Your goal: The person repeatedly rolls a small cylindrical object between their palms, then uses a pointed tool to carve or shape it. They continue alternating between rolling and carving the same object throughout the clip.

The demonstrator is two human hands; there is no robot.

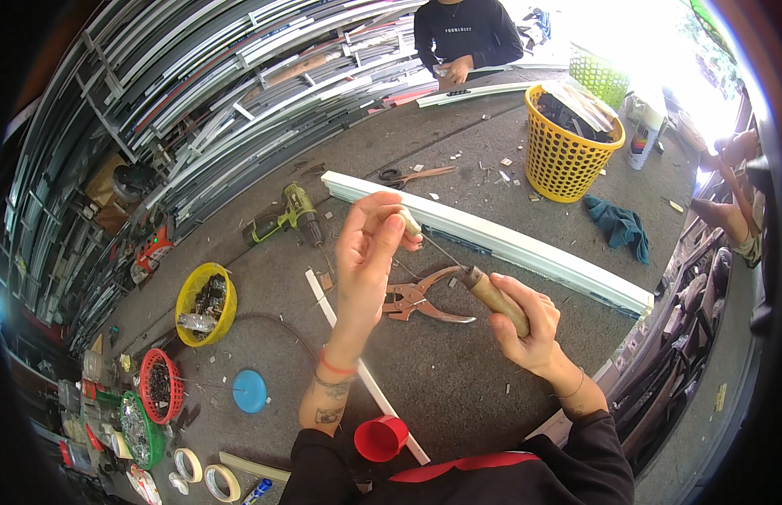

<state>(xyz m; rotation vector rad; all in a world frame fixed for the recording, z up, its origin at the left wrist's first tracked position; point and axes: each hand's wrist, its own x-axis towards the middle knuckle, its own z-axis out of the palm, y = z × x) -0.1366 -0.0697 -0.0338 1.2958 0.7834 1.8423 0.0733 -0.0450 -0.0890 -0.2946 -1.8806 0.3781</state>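
In the centre of the frame, my left hand [367, 252] pinches a small pale piece [410, 222], while my right hand [536, 332] grips a wooden-handled tool [492, 298], its thin shaft pointing up-left. I seem to be working the tip at the piece; next, I judge, calls for a firm pinch and steady alignment. My fingers partly hide the piece; I can't tell whether the tip enters it. Glare washes out the green basket [596, 77], upper right.

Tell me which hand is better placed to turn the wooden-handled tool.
Likely the right hand: it grips the wooden handle, while the left hand is occupied with a small pale piece at the shaft's far end.
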